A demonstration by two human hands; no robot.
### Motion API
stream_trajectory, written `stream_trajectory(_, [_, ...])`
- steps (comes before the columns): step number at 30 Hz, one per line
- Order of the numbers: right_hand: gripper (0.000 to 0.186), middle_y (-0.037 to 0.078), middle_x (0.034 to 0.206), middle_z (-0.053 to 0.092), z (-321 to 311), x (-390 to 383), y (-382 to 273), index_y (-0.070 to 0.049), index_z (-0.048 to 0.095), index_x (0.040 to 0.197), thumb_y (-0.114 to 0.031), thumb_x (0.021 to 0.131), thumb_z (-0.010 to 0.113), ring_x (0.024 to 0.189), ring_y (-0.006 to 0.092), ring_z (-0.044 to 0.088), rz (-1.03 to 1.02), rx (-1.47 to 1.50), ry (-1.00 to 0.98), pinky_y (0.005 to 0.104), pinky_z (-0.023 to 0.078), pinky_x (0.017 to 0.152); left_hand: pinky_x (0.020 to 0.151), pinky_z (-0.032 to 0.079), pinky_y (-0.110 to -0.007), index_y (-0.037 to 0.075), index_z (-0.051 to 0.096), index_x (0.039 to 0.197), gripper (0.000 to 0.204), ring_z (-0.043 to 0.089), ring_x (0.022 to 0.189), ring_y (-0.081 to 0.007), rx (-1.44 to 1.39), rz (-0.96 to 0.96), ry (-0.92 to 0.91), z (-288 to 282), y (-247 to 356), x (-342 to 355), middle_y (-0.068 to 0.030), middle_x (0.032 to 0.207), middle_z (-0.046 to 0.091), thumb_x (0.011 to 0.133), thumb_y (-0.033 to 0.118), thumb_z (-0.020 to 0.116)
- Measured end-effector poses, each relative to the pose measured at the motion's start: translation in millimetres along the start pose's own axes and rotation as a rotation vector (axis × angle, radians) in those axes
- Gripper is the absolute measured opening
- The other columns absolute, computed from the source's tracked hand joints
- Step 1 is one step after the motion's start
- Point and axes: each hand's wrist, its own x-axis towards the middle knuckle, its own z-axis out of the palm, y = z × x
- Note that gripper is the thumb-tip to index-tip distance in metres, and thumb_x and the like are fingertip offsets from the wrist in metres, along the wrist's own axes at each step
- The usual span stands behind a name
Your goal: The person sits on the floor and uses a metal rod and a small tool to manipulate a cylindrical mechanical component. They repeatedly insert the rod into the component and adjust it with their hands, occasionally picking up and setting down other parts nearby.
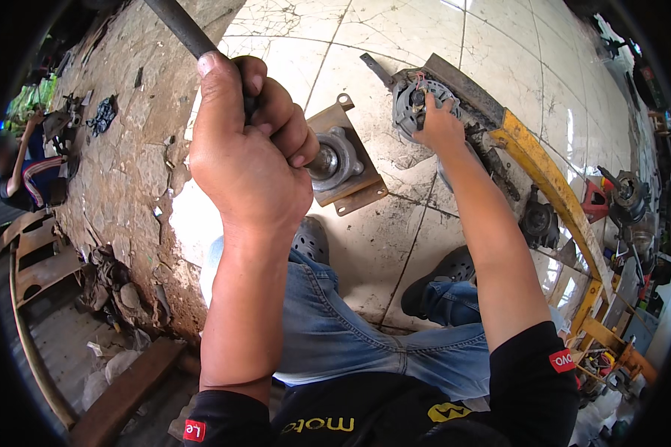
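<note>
My left hand (253,141) is raised in the near middle, its fingers wrapped round the end of a dark rod (183,26). The rod slants up to the left and runs out of the picture, so its far end is hidden. My right hand (441,127) reaches forward to a round grey alternator (406,112) with exposed wires, gripping its near right side. Behind my left hand, a brown metal bracket plate (361,175) lies on the tiles, with a round grey metal housing (343,155) on it, partly covered by the hand.
A dark steel beam (462,89) lies beside the alternator. A curved yellow metal bar (552,171) arches along the right, near greasy parts (538,222). My shoes (443,279) rest on the tiled floor (380,261). Rough ground (127,164) is left, where another person (33,160) sits.
</note>
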Motion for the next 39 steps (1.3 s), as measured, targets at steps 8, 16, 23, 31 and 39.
stream_trajectory(8, [0.097, 0.034, 0.14, 0.045, 0.9, -7.0, 18.0, -0.013, 0.032, 0.148, -0.039, 0.07, 0.083, 0.099, 0.0374, 0.069, -0.246, -0.194, 0.096, 0.0405, 0.059, 0.081, 0.045, 0.02, -0.027, 0.014, 0.043, 0.084, 0.038, 0.019, 0.049, -0.0088, 0.01, -0.008, -0.01, 3.6, 4.1, -6.9, 0.005, 0.06, 0.026, 0.105, 0.045, 0.036])
stream_trajectory(16, [0.094, 0.034, 0.133, 0.049, 29.1, -61.9, 18.2, -0.01, 0.035, 0.146, -0.04, 0.071, 0.082, 0.087, 0.0374, 0.072, -0.344, -0.18, 0.14, 0.0391, 0.059, 0.069, 0.047, 0.02, -0.027, 0.013, 0.046, 0.082, 0.038, 0.019, 0.05, -0.0095, 0.04, -0.003, 0.063, 7.6, 5.6, -7.4, 0.0043, 0.06, 0.025, 0.105, 0.042, 0.036])
stream_trajectory(23, [0.094, 0.034, 0.139, 0.044, 65.0, -141.0, 8.5, -0.009, 0.033, 0.145, -0.04, 0.071, 0.081, 0.088, 0.0402, 0.07, -0.35, -0.15, 0.055, 0.0426, 0.059, 0.068, 0.048, 0.02, -0.028, 0.012, 0.046, 0.081, 0.038, 0.019, 0.051, -0.0104, 0.067, 0.049, 0.075, 2.8, 8.9, -14.3, 0.0034, 0.06, 0.027, 0.105, 0.04, 0.035])
stream_trajectory(31, [0.094, 0.039, 0.145, 0.033, 78.6, -200.2, 0.3, -0.013, 0.026, 0.152, -0.031, 0.075, 0.079, 0.092, 0.0429, 0.07, -0.394, 0.001, -0.02, 0.0451, 0.059, 0.079, 0.046, 0.021, -0.028, 0.015, 0.045, 0.08, 0.039, 0.02, 0.048, -0.0099, 0.025, 0.036, -0.01, -3.8, -6.2, -18.0, 0.0046, 0.058, 0.026, 0.105, 0.044, 0.037])
stream_trajectory(39, [0.089, 0.031, 0.143, 0.043, 28.2, -194.1, 65.4, -0.012, 0.021, 0.155, -0.009, 0.075, 0.061, 0.132, 0.0397, 0.048, -0.124, 0.563, 0.053, 0.0413, 0.041, 0.107, 0.043, 0.02, -0.028, 0.015, 0.046, 0.084, 0.037, 0.022, 0.046, -0.0094, 0.076, -0.146, -0.27, -5.4, -74.3, -12.3, 0.0047, 0.057, 0.028, 0.104, 0.046, 0.04])
